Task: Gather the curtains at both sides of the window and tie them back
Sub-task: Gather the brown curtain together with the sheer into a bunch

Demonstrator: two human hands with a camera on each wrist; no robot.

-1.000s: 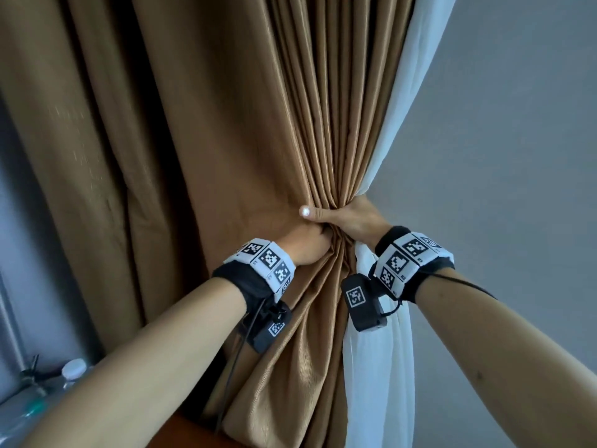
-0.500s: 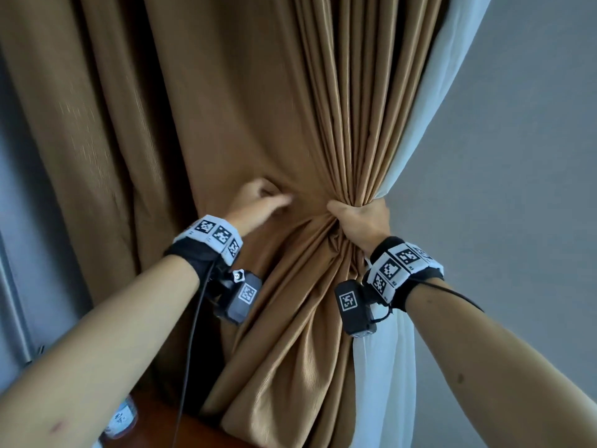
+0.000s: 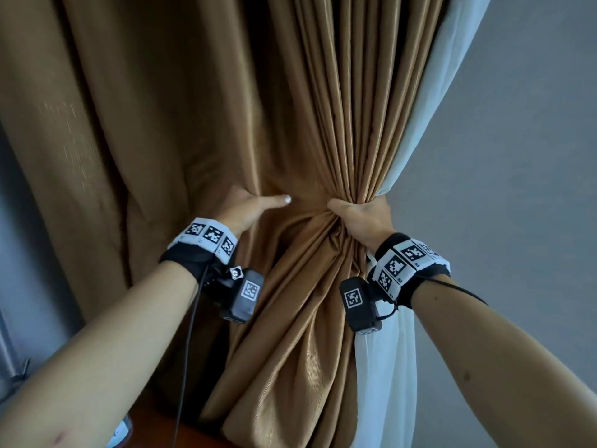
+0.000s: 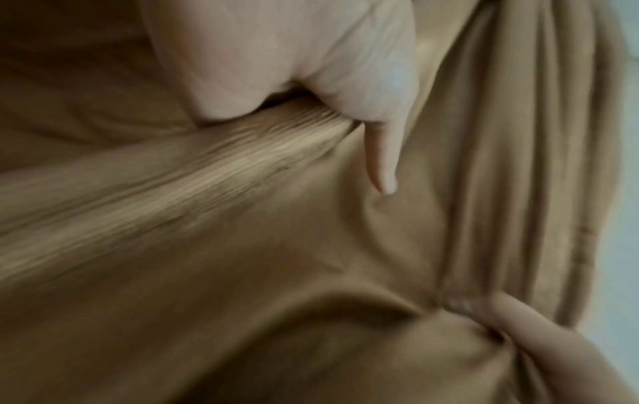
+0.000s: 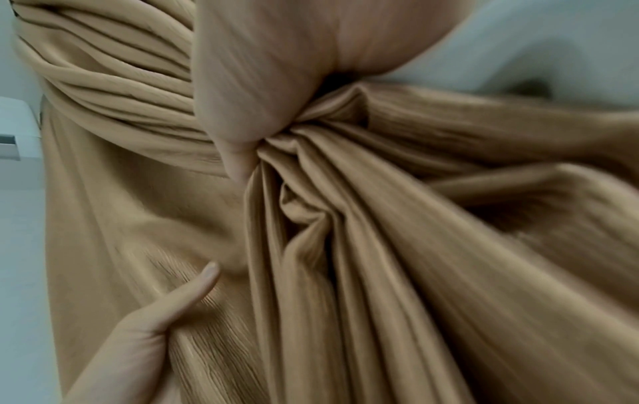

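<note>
The brown curtain (image 3: 323, 124) hangs in front of you, its pleats drawn into a tight waist at mid-height and fanning out loose below. Your right hand (image 3: 361, 218) is clenched around that waist, thumb across the front; the right wrist view shows the folds bunching out from under the thumb (image 5: 238, 153). The fingers behind the cloth are hidden, so you cannot see how far they wrap.

Your left hand (image 3: 248, 208) sits just beside the bunch, to its left, thumb stretched toward the right hand and a ridge of cloth caught between thumb and palm. Its fingers are tucked behind the fabric, and the left wrist view is blurred, so whether they curl on the cloth cannot be told.

A white sheer curtain (image 3: 381, 383) hangs along the brown one's right edge, partly pinched into the same bunch; your right wrist camera (image 3: 358, 305) covers part of it. To the right is a bare grey wall (image 3: 517, 156). At the bottom left, a dark wooden surface (image 3: 155, 428) is cut off by the frame, and your left forearm hides most of a small white-and-blue object there.
</note>
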